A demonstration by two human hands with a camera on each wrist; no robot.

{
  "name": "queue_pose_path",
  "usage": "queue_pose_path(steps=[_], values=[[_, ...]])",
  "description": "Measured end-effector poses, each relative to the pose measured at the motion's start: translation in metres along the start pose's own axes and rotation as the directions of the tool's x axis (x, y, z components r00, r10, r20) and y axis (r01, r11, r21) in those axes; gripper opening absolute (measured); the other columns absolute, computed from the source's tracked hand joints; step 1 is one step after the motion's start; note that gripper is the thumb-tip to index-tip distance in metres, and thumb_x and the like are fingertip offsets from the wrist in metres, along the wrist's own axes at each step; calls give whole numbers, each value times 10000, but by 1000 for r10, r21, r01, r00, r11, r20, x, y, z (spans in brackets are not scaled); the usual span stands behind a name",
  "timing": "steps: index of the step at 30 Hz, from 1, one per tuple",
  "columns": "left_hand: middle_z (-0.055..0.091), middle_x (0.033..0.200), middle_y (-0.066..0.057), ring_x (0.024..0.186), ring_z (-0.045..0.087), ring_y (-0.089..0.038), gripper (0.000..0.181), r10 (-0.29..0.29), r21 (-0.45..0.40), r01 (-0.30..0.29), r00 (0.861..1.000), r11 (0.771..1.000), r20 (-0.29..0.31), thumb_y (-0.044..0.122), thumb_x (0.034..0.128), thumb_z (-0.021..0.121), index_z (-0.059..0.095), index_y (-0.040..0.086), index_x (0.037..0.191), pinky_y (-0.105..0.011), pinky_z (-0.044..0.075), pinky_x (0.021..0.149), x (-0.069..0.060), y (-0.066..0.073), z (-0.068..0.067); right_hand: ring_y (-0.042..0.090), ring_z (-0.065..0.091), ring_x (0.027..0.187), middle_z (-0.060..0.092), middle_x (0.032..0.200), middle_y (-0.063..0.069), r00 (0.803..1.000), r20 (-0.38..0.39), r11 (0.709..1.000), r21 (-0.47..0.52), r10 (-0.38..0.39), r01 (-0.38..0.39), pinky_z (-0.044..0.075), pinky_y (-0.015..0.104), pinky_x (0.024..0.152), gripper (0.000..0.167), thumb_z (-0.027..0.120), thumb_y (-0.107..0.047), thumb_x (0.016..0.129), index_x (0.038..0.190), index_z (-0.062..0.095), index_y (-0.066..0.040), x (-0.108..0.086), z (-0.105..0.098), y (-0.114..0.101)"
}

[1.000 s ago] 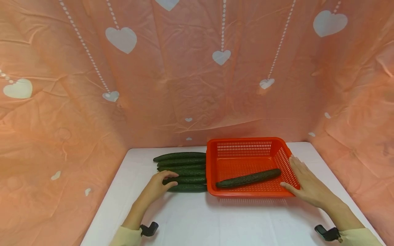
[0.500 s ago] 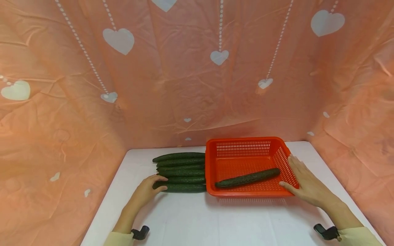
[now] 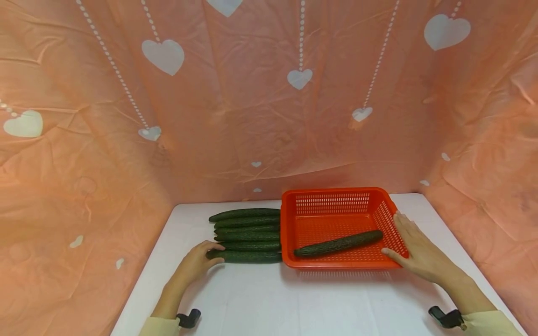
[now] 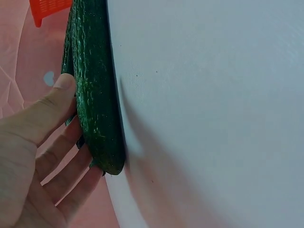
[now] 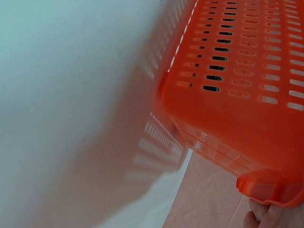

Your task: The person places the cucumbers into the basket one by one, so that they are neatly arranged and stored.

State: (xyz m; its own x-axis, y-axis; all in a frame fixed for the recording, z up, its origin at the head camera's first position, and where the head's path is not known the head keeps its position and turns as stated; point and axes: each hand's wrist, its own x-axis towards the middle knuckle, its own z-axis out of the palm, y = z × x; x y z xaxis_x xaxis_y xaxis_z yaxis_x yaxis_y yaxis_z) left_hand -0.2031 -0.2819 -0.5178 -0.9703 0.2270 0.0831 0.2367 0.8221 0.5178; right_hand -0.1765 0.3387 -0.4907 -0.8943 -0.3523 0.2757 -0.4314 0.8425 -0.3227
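Note:
In the head view the left hand [image 3: 196, 264] has its thumb and fingers around the left end of the front cucumber [image 3: 252, 256]. The left wrist view shows the thumb against one side of that cucumber [image 4: 97, 90] and the left hand's [image 4: 42, 142] other fingers partly behind it. Several more cucumbers [image 3: 248, 220] lie side by side behind it. A red basket [image 3: 336, 267] stands to their right, with one cucumber [image 3: 340, 243] lying slanted inside. The right hand [image 3: 424, 254] rests on the basket's right rim, fingers straight; its fingertips show at the red basket [image 5: 228, 114] in the right wrist view.
A white-covered table [image 3: 319, 303] bears everything. Behind it and at both sides hangs a pink cloth [image 3: 252, 116] with white hearts. The basket stands against the right ends of the cucumber row.
The left hand has moved left and slightly nearer, from over the front cucumbers to the left end of the front one. The right hand and the basket have stayed in place.

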Motion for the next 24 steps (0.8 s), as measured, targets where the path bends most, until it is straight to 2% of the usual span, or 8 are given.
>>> queue_pose_path(steps=[9,14,17,19,24], values=[[685,1204,-89,1202,637,-376,346,59,51,-60,998,997,32,192,891,891,780,118,1210,-578,514,1073,-3,-3,2,432,98,1643,182,1723,344,1000,5,1000,5,2,-2,-137,144,1238,1027,713,-459,1014,1667,154,104,1,0,1],[677,1207,-56,1225,622,-370,342,42,31,-43,998,999,47,171,874,901,758,140,1183,-581,500,1094,-5,-3,5,369,51,1661,190,1719,347,1000,-2,1000,2,-8,8,-133,146,1243,1024,720,-453,1012,1662,166,112,1,0,2],[706,1207,-48,1230,640,-367,326,40,0,-41,997,999,69,159,877,895,728,141,1157,-585,499,1102,-5,-4,7,381,63,1658,193,1718,349,1000,-4,1000,4,-12,12,-134,134,1235,1025,727,-449,1008,1659,173,116,1,0,1],[720,1222,-68,1250,642,-384,328,33,-16,-32,995,999,89,145,886,886,719,135,1168,-594,492,1112,-5,-4,8,410,88,1650,193,1718,349,1000,-3,1000,6,-12,12,-134,132,1233,1027,730,-448,1007,1659,172,115,1,0,1],[719,1315,-147,1324,612,-448,352,6,8,-7,994,1000,110,129,922,851,747,108,1258,-619,471,1136,-6,-4,9,438,100,1641,180,1722,347,1000,4,1000,17,0,0,-140,137,1233,1033,722,-453,1010,1667,151,103,1,-1,0]])
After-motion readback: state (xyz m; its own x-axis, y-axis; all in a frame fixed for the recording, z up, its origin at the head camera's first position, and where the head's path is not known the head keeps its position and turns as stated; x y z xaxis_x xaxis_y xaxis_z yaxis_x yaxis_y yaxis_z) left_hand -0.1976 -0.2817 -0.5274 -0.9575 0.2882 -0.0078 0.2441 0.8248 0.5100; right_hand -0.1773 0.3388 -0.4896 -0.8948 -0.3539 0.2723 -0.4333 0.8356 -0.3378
